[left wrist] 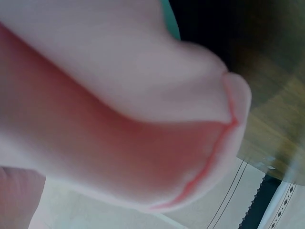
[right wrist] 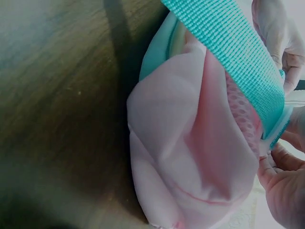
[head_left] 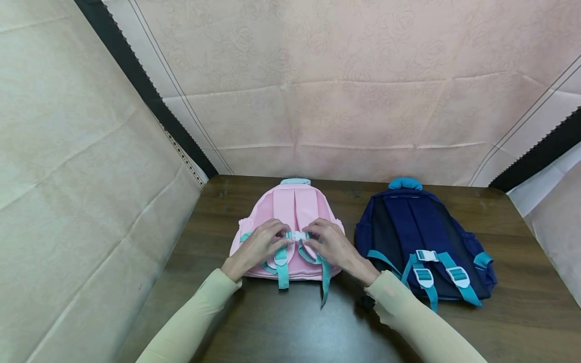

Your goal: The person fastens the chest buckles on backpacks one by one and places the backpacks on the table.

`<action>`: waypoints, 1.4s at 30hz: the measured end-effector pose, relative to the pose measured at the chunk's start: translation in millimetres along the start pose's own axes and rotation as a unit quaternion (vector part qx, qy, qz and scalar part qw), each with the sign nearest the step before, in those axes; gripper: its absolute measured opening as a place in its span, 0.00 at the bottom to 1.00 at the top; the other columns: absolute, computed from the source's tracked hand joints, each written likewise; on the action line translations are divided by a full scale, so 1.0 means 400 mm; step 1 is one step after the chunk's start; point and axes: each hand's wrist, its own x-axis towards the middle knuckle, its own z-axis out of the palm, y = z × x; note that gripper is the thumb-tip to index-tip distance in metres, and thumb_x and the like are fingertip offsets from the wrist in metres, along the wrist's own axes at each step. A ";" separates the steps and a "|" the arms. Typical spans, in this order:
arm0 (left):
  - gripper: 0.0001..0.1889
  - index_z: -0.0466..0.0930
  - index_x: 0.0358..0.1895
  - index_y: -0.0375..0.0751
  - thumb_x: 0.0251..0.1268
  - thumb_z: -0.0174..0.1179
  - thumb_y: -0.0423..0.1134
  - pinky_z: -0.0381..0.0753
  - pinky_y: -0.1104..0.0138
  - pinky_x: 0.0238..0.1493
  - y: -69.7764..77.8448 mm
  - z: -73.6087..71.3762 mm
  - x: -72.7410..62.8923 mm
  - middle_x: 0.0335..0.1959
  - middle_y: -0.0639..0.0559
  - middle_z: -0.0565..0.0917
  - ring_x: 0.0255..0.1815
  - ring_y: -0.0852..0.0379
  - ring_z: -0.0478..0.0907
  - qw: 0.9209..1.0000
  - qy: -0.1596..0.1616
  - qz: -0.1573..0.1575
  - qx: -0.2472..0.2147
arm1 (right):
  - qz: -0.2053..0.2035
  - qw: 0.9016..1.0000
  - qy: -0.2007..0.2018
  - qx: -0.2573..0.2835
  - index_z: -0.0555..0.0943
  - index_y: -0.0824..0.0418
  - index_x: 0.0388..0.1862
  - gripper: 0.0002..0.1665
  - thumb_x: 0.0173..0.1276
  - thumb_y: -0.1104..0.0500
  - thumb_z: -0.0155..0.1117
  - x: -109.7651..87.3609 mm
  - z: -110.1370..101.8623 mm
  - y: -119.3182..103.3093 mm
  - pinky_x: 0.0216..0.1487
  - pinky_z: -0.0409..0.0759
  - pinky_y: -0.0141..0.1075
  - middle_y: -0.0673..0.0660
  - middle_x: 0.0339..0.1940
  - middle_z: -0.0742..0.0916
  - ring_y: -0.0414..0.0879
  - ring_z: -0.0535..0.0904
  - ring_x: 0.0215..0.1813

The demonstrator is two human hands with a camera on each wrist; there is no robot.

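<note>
A pink backpack [head_left: 260, 219] lies strap side up, with a white chest buckle [head_left: 297, 235] across its middle on teal webbing. At the buckle's left end, my left hand [head_left: 265, 243] pinches the chest strap between thumb and fingers. My right hand [head_left: 333, 245] pinches the strap at the other end. The right wrist view has both hands, the right hand [right wrist: 286, 186] low and the left hand [right wrist: 276, 33] high, beyond a broad teal strap [right wrist: 233, 52]. Close pink fabric [left wrist: 105, 62] fills most of the left wrist view.
To the right lies a navy backpack [head_left: 417, 222] with a light blue handle, teal straps and its own white chest buckle [head_left: 427, 255]. Both bags rest on a dark wooden table [head_left: 272, 327]. Pale cloth walls [head_left: 354, 116] stand behind and beside it.
</note>
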 end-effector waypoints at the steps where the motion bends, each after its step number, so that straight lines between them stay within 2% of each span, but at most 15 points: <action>1: 0.14 0.87 0.55 0.41 0.72 0.74 0.41 0.91 0.61 0.55 0.001 0.000 0.000 0.48 0.50 0.88 0.46 0.58 0.83 1.000 -0.001 0.000 -0.001 | 0.000 1.000 0.001 0.002 0.90 0.63 0.60 0.17 0.74 0.62 0.75 -0.001 0.001 0.000 0.57 0.91 0.46 0.59 0.52 0.91 0.46 0.85 0.49; 12: 0.15 0.87 0.56 0.40 0.70 0.75 0.38 0.90 0.61 0.55 0.010 -0.005 0.006 0.47 0.49 0.88 0.46 0.56 0.81 1.000 -0.004 0.014 -0.003 | -0.012 1.000 0.012 0.000 0.90 0.64 0.59 0.17 0.74 0.63 0.75 0.001 0.011 0.000 0.55 0.90 0.44 0.59 0.52 0.91 0.46 0.85 0.48; 21: 0.15 0.88 0.54 0.40 0.68 0.77 0.38 0.91 0.61 0.55 0.011 -0.002 0.008 0.47 0.49 0.88 0.45 0.57 0.82 1.000 -0.006 0.011 0.014 | -0.005 1.000 0.012 -0.009 0.90 0.63 0.59 0.17 0.74 0.63 0.76 -0.001 0.017 0.001 0.55 0.90 0.44 0.59 0.51 0.91 0.46 0.85 0.48; 29: 0.15 0.90 0.49 0.42 0.65 0.80 0.43 0.92 0.60 0.54 0.005 0.003 0.011 0.45 0.50 0.90 0.46 0.56 0.84 0.997 -0.027 0.002 0.076 | 0.001 1.000 0.005 -0.027 0.90 0.65 0.59 0.17 0.73 0.64 0.76 0.001 0.032 -0.005 0.54 0.90 0.44 0.59 0.49 0.91 0.47 0.85 0.47; 35: 0.16 0.90 0.51 0.44 0.66 0.79 0.46 0.91 0.58 0.57 0.002 0.001 0.008 0.48 0.50 0.90 0.51 0.55 0.83 0.996 -0.037 -0.013 0.076 | 0.013 0.999 0.002 -0.035 0.90 0.64 0.60 0.19 0.73 0.62 0.76 -0.008 0.025 -0.008 0.56 0.90 0.47 0.59 0.51 0.92 0.48 0.86 0.49; 42: 0.22 0.88 0.57 0.44 0.67 0.77 0.52 0.89 0.55 0.61 -0.002 0.003 -0.003 0.54 0.49 0.89 0.57 0.52 0.83 0.996 -0.047 -0.019 0.068 | 0.040 0.998 0.007 -0.039 0.88 0.64 0.65 0.22 0.74 0.59 0.76 -0.046 -0.011 -0.029 0.57 0.91 0.48 0.61 0.57 0.91 0.50 0.86 0.52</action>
